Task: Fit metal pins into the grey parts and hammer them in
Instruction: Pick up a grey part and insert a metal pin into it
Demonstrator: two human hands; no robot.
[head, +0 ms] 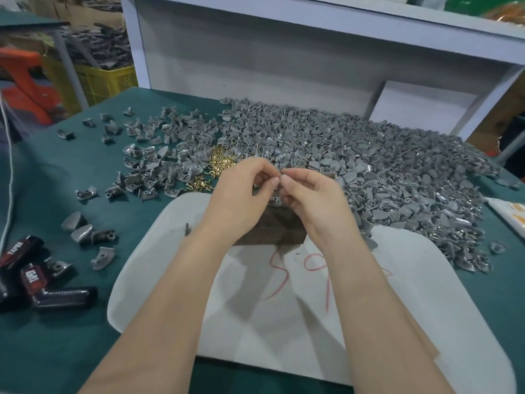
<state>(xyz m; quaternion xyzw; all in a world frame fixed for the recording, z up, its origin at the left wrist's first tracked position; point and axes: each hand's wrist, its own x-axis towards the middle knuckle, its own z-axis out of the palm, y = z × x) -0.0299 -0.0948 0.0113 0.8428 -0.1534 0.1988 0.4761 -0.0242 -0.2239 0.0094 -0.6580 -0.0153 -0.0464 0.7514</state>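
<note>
Above tray (159,265) and block (272,228), my left hand (241,191) and right hand (312,197) pinch a grey part (275,199), seemingly seating a hidden pin; next it needs setting down and hammering.

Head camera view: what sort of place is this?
Probably a small factory's assembly bench: a heap of identical grey parts, loose brass-coloured pins beside it, and a yellow crate behind.

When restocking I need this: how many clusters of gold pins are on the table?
2: a larger cluster just beyond the left hand, a smaller cluster to its left. More may hide under the grey parts.
</note>
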